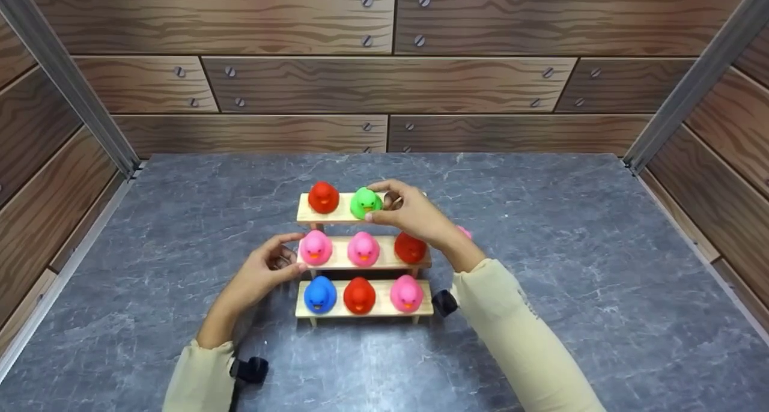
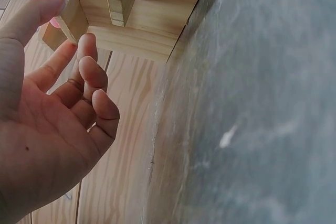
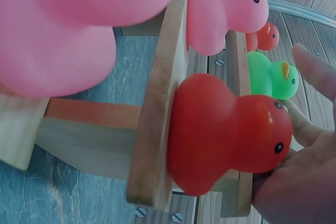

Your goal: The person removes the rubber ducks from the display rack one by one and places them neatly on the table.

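Note:
A three-step wooden stand (image 1: 375, 311) carries rubber ducks in rows. My right hand (image 1: 414, 211) is at the top step, its thumb and index finger around the green rubber duck (image 1: 363, 200), which sits beside a red duck (image 1: 324, 197). At the left end of the middle step, my left hand (image 1: 264, 268) holds the stand's edge between thumb and index finger, close to a pink duck (image 1: 315, 247). Its other fingers curl loosely in the left wrist view. The middle step also bears another pink duck (image 1: 363, 250) and a red duck (image 3: 210, 135).
On the lowest step stand a blue duck (image 1: 320, 295), a red duck (image 1: 359, 296) and a pink duck (image 1: 407, 293). Another pink duck (image 1: 464, 231) shows partly behind my right forearm. Wood-patterned walls (image 1: 384, 84) enclose the grey marbled table (image 1: 541, 232).

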A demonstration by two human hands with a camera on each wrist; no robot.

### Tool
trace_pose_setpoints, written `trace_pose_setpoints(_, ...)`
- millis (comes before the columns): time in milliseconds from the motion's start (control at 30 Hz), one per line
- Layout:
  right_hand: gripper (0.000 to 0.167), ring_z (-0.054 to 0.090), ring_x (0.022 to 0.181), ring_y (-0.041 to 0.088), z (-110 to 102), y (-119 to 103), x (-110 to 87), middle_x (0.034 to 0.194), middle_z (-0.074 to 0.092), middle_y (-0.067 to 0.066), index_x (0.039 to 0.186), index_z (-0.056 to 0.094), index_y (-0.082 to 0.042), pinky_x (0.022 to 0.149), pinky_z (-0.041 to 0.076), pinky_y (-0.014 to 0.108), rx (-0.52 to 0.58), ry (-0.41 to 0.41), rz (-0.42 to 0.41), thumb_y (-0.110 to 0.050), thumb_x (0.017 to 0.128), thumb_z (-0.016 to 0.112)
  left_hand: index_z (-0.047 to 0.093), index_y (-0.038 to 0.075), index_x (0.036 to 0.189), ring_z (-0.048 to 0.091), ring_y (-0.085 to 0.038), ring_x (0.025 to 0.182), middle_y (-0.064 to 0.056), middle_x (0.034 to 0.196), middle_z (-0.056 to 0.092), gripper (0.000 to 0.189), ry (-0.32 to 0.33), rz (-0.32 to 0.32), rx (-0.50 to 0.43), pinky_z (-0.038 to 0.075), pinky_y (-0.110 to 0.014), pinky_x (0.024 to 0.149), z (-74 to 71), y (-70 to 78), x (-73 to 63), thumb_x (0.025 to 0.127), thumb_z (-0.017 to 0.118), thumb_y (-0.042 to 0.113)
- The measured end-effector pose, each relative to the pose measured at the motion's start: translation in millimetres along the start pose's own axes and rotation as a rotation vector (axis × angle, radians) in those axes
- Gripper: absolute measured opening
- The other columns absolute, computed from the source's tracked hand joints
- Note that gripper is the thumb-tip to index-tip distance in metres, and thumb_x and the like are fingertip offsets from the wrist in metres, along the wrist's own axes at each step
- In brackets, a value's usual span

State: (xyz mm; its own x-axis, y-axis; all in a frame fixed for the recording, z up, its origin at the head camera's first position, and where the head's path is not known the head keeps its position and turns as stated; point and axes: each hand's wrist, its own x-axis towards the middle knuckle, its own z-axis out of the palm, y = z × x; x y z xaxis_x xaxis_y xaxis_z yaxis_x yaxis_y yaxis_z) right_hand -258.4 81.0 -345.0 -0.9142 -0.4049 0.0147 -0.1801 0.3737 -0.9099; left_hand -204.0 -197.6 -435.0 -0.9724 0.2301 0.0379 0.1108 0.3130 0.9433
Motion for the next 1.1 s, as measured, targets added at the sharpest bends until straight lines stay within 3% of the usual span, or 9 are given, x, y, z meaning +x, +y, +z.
trace_pose_setpoints(467, 0.042, 0.046, 0.079, 0.014, 0.3, -3.0, 4.9, 0.083, 0.047, 0.000, 0.123, 0.058, -0.001, 0.073, 0.040, 0.024, -0.063, 0.004, 0.016, -0.012, 0.085, 0.071, 0.050, 0.004, 0.136, 0.051, -0.012, 0.075, -0.007, 0.089, 0.060, 0.056, -0.007, -0.006, 0.000, 0.042, -0.021, 0.066, -0.9, 0.3, 1.1, 0.086, 0.072, 0.013)
trace_pose_setpoints(1100, 0.038, 0.046, 0.076, 0.013, -2.0, -0.5, 3.2, 0.083, 0.049, 0.000, 0.118, 0.061, 0.000, 0.071, 0.040, 0.023, -0.066, 0.042, -0.004, -0.014, 0.085, 0.072, 0.049, 0.001, 0.136, 0.051, -0.010, 0.073, -0.005, 0.087, 0.060, 0.056, -0.027, 0.024, -0.021, 0.042, -0.020, 0.066, -1.9, -1.8, 0.9, 0.086, 0.071, 0.014)
